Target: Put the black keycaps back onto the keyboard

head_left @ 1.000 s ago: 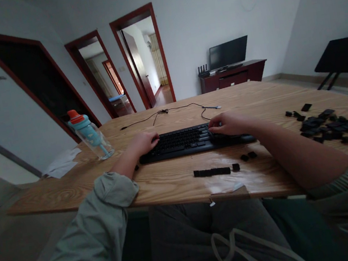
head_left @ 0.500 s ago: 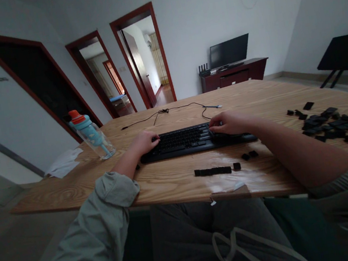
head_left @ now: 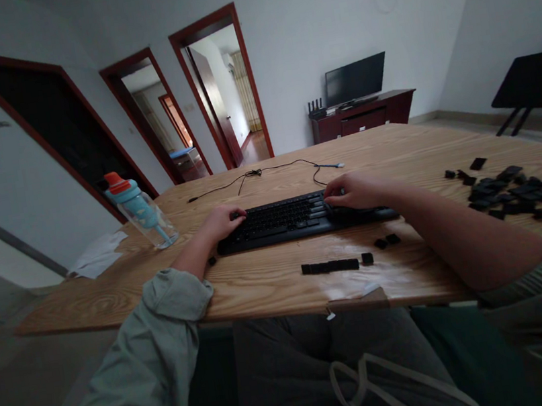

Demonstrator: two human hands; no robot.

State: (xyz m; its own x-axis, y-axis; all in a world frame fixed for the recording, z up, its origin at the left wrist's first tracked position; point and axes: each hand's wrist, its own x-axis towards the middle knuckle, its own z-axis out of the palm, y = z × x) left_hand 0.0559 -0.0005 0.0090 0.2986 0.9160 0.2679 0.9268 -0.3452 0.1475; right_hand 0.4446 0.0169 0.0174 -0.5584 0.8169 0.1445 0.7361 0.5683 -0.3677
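Head view, black keyboard (head_left: 279,222) lies on a wooden table (head_left: 258,286), left hand (head_left: 226,222) at its left end, right hand (head_left: 355,190) over its right part, both curled narrow, cannot tell whether either holds anything, row of keycaps (head_left: 330,267) in front.

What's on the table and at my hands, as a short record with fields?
Left hand: at the left end of the black keyboard
Right hand: over the keyboard's right part
Keycap row: in front of the keyboard
Keycap pile: far right
Bottle: left, orange-topped
Cable: behind the keyboard
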